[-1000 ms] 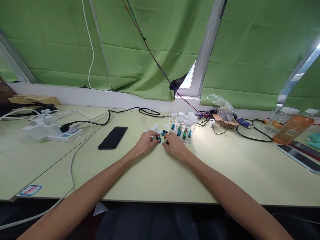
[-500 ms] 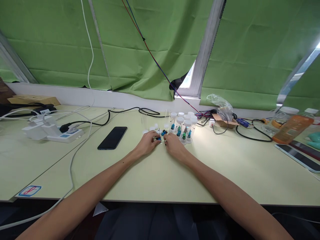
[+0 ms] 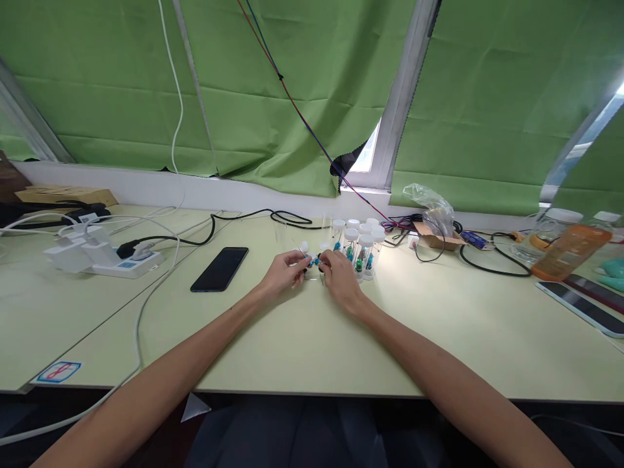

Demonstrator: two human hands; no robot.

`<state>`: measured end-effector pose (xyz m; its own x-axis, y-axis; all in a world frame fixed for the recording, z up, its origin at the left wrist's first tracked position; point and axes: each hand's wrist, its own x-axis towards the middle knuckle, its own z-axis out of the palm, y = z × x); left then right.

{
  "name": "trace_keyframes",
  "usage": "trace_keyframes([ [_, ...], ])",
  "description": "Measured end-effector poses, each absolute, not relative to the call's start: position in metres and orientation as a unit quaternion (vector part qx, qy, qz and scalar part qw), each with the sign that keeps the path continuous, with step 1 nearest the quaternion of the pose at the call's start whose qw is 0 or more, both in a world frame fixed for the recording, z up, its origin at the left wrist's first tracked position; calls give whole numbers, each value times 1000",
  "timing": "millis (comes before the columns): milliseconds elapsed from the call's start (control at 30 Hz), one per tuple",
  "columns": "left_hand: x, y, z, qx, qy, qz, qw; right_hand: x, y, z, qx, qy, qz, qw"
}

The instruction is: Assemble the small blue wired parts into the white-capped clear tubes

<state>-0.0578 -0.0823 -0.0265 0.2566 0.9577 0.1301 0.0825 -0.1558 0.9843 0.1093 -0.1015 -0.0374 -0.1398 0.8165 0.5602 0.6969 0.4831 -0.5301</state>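
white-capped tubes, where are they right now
In the head view, the white-capped tubes stand clustered on the table just right of centre, beyond and to the right of the right hand.

White-capped tubes (image 3: 365,242) crowd the hands (image 3: 340,277) on the right; the nearer tabletop (image 3: 312,344) offers open passage.

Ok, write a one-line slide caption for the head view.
Left hand and right hand at small blue pieces, beside white-capped clear tubes on a pale desk.
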Motion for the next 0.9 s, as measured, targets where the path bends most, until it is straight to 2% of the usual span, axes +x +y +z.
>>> trace_keyframes([
  [133,-55,-84,-24,581,404,456,539,106,-100,-39,-462,-691,216,512],
  [233,-54,-86,-23,568,405,455,553,104,-100,-40,-442,-633,345,533],
  [333,-53,-86,-24,561,403,454,562,104,-100,-40,-435,-597,410,535],
  [600,-52,-86,-27,545,384,452,593,104,-96,-44,-421,-553,467,547],
  [900,-52,-87,-24,535,384,465,592,105,-95,-44,-428,-577,436,542],
])
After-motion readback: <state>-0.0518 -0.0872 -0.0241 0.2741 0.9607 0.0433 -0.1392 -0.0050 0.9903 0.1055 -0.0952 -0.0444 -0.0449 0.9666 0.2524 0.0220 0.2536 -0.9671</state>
